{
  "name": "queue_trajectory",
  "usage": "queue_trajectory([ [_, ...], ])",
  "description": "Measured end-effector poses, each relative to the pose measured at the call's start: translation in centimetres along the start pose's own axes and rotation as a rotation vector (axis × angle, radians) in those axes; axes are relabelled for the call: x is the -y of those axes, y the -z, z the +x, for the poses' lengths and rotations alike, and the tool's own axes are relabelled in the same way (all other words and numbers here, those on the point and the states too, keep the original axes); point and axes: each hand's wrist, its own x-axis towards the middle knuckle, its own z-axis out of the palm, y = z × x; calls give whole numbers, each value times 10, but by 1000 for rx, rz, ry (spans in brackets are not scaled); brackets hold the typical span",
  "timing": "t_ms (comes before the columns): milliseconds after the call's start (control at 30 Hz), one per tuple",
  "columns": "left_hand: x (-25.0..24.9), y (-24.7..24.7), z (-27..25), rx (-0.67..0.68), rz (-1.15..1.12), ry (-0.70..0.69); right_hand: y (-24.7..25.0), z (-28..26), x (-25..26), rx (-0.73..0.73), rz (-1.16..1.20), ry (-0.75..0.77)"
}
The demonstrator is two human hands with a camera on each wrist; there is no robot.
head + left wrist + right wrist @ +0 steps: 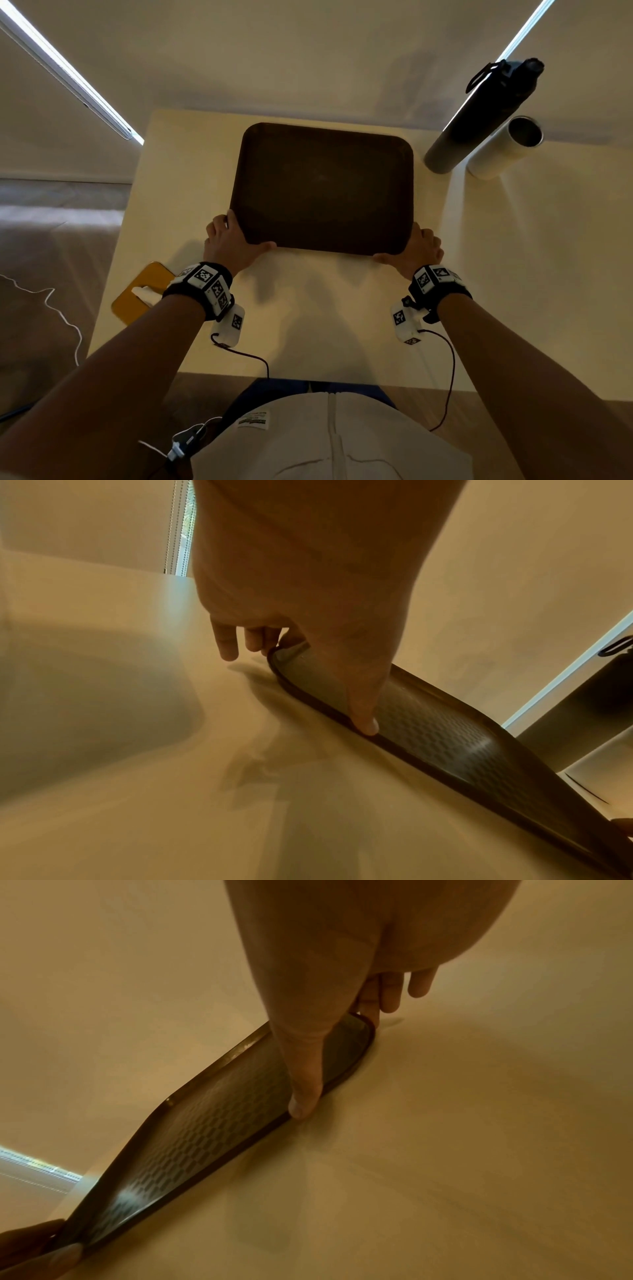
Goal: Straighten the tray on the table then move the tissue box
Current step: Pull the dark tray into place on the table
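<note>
Brown tray on the table — left hand and right hand grasping its near corners.

Dim, warm-lit room with a pale counter against a plain wall

The cream counter meets a bare beige wall; bright daylight strips slant at the upper left and upper right, a beaded blind cord hangs by one, grey carpet with a thin white cord lies left, wood floor nearer
</note>
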Motion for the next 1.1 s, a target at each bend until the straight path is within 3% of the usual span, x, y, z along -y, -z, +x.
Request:
queue_trajectory([
  [867,2,-5,-6,-21,-11,-16,0,0,1,0,90,10],
  [967,1,-1,-22,-73,-32,-142,-1,-9,4,-49,104,44],
  [1100,14,14,-64,-182,-100,-393,-3,-34,26,-89,143,229],
])
